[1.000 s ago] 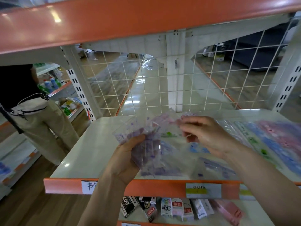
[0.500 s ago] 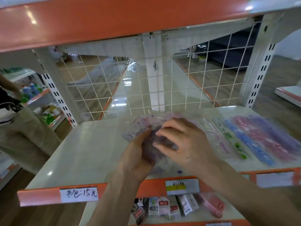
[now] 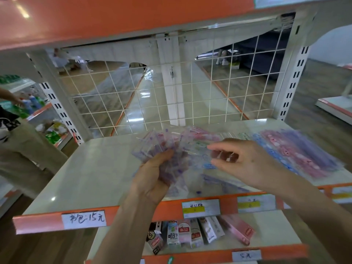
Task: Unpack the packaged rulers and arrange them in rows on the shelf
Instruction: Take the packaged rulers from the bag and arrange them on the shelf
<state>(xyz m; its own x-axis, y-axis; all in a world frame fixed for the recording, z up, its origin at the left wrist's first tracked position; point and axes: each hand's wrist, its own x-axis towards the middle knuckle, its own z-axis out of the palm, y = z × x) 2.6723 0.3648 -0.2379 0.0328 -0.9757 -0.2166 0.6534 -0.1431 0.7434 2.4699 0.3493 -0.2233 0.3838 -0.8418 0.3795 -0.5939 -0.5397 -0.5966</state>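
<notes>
Your left hand [image 3: 152, 174] was raised over the front middle of the shelf [image 3: 91, 174], palm toward you. Its fingers and thumb were curled round a bundle of packaged rulers [image 3: 162, 147], clear sleeves with purple print, fanned out above the thumb and pointing toward the back edge.

Your right hand [image 3: 245, 162] hung just right of that fan, above the shelf's front half. The thumb reached toward the bundle and the fingers [image 3: 228, 158] were curled under, with clear plastic glinting across them. The blur was too heavy to tell whether that hand gripped a sleeve or only brushed one.

Toward the shelf's right end lay the laid-out rulers [image 3: 297, 155], side by side in blue, pink and purple bands running from the back edge toward the front edge. A loose purple sleeve [image 3: 224, 182] lay flat near the front edge, beneath your right wrist.

The wire grid [image 3: 118, 103] closed off the shelf's back edge. On the orange front edge sat a handwritten label [image 3: 83, 219] near the left corner and a yellow-striped label [image 3: 200, 207] at the middle. Below, the lower shelf [image 3: 276, 231] carried small boxes [image 3: 182, 233] standing in a row near its front edge. Another person [image 3: 19, 145] in pale trousers stood beyond the shelf's left end.
</notes>
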